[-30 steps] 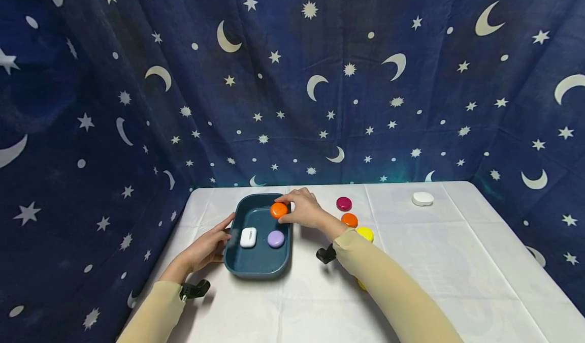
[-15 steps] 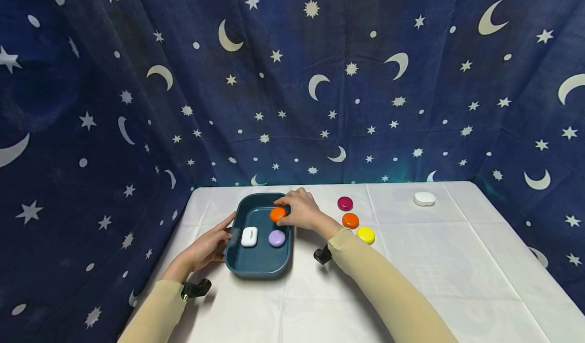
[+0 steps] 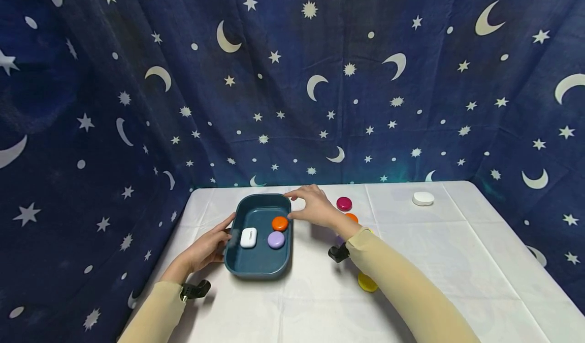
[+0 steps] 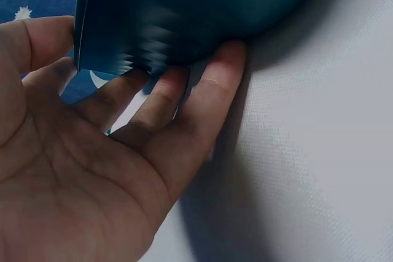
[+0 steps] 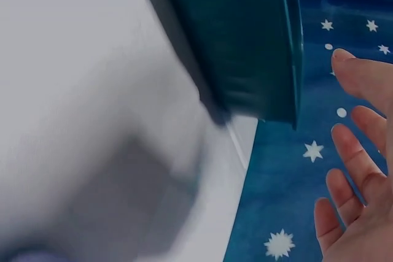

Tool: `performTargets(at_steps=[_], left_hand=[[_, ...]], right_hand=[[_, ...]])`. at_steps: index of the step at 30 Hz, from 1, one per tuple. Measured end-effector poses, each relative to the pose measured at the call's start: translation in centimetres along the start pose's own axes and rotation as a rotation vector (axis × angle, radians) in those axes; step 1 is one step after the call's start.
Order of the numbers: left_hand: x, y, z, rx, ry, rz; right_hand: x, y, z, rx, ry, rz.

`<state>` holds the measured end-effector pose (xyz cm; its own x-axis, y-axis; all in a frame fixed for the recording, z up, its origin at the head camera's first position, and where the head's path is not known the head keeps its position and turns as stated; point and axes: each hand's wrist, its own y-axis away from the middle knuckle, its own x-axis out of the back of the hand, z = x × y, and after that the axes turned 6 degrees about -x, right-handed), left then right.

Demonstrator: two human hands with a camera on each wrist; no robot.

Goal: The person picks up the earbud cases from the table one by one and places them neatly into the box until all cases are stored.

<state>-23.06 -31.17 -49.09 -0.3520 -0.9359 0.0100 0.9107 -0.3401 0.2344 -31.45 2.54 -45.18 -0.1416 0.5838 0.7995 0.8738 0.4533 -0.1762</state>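
Note:
A dark blue-green rectangular tray point(image 3: 258, 268) stands at the left of the table. Inside lie a glossy orange round disc point(image 3: 280, 223), a lavender disc point(image 3: 276, 240) just below it, and a white rounded-square case point(image 3: 248, 238). My left hand point(image 3: 207, 249) touches the tray's outer left wall with its fingertips, which the left wrist view shows against the side and rim. Nothing is in my right hand point(image 3: 313, 208); its thumb and fingers are spread apart at the tray's right rim. In the right wrist view the right hand is apart from the tray wall.
To the right, a magenta disc point(image 3: 344, 204) lies behind a second orange disc point(image 3: 351, 216), partly covered by my right wrist. A yellow disc point(image 3: 367, 282) shows beside my sleeve. A white oval case point(image 3: 422, 198) sits at the far right. A starry curtain point(image 3: 292, 104) hangs behind.
My right hand has let go of the orange disc, which now lies in the tray above the lavender one. The hand has drawn back right to the rim. My left hand stays put.

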Motion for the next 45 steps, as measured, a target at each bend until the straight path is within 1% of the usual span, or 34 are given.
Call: performTargets(at_steps=[7, 14, 19, 23, 31, 38, 45], left_hand=[[-0.1, -0.1, 0.0, -0.002, -0.019, 0.015], [-0.1, 0.0, 0.0, 0.003, 0.002, 0.000], [-0.1, 0.1, 0.1, 0.003, 0.007, 0.000], [-0.2, 0.1, 0.1, 0.005, -0.004, 0.011], [-0.3, 0.2, 0.1, 0.005, -0.016, 0.019], [-0.3, 0.2, 0.0, -0.001, -0.028, 0.018], [-0.2, 0.1, -0.1, -0.003, -0.030, 0.023]], right_hand=[[2.5, 1.8, 1.4, -0.024, -0.087, 0.020], [5.4, 3.9, 3.1, -0.060, -0.090, 0.002], [7.0, 5.4, 4.0, -0.111, -0.102, 0.006], [7.5, 6.3, 4.9, -0.145, -0.075, 0.016], [8.4, 8.2, 6.8, -0.205, -0.042, 0.005], [8.7, 9.5, 8.0, -0.189, -0.030, 0.017], [8.9, 10.6, 9.1, -0.207, -0.023, 0.011]])
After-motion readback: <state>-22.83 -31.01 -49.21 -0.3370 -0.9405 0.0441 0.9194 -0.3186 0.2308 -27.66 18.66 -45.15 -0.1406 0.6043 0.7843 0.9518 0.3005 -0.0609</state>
